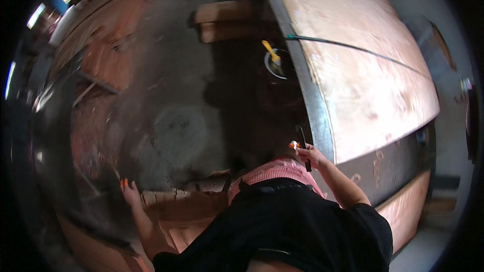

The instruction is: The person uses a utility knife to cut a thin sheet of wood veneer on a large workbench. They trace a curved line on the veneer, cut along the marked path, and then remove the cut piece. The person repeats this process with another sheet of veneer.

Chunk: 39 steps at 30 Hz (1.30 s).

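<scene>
Holding dark tool [304,140] right-handed, hands [314,156] apart, unreadable pale marks [377,165] on panel [398,158]

Smooth, faintly shiny wood panel [363,75] meets a dull, metal-looking edge [316,108] above matt, stained concrete-like floor [176,65]; brush handle [268,49] appears plastic, dark tool [308,165] matt, black shirt [302,216] matt cloth

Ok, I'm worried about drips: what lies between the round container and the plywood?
In the head view, a grey strip along the edge of the plywood lies between it and the container.
</scene>
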Tool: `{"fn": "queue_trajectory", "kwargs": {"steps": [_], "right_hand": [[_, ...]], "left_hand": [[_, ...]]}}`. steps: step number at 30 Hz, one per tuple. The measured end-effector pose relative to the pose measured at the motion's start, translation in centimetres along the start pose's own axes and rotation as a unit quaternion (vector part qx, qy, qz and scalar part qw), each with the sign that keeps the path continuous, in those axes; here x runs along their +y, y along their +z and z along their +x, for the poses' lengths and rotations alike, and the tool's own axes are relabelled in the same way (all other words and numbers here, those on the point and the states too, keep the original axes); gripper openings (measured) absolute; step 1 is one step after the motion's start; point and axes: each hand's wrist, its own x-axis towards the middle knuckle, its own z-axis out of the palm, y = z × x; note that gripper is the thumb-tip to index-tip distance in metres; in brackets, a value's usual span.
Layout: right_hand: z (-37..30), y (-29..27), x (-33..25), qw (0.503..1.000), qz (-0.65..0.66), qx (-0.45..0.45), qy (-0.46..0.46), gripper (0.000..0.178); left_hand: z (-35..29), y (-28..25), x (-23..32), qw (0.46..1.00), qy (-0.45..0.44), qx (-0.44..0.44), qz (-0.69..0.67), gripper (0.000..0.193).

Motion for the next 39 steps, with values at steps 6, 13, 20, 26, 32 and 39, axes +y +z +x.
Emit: {"fn": "queue_trajectory", "kwargs": {"steps": [6, 13, 20, 26, 32, 39], "right_hand": [[-1.2, -1.3, 0.7, 0.994, 0.016, 0.095, -0.052, 0.011], [-0.7, -10.5, 1.3, 0.948, 0.038, 0.282, -0.146, 0.014], [5.7, -21.9, -5.7, 0.863, 0.046, 0.394, -0.314, 0.017], [9.1, -25.9, -12.4, 0.883, 0.024, 0.406, -0.232, 0.015], [8.2, -25.4, -14.2, 0.885, 0.124, 0.407, -0.19, 0.014], [8.0, -26.1, -14.6, 0.882, 0.176, 0.349, -0.263, 0.016]], "left_hand": [[5.6, 6.0, 23.0, 0.922, 0.296, -0.212, -0.129, 0.032], [-0.3, 8.1, 40.2, 0.779, 0.51, -0.356, -0.083, 0.03], [-3.5, 9.4, 54.6, 0.693, 0.596, -0.399, -0.073, 0.026], [-12.0, 11.7, 71.9, 0.585, 0.702, -0.372, -0.164, 0.027], [-20.2, 17.0, 82.2, 0.581, 0.749, -0.282, -0.146, 0.037], [-20.9, 18.0, 83.1, 0.578, 0.768, -0.232, -0.15, 0.045]]}}
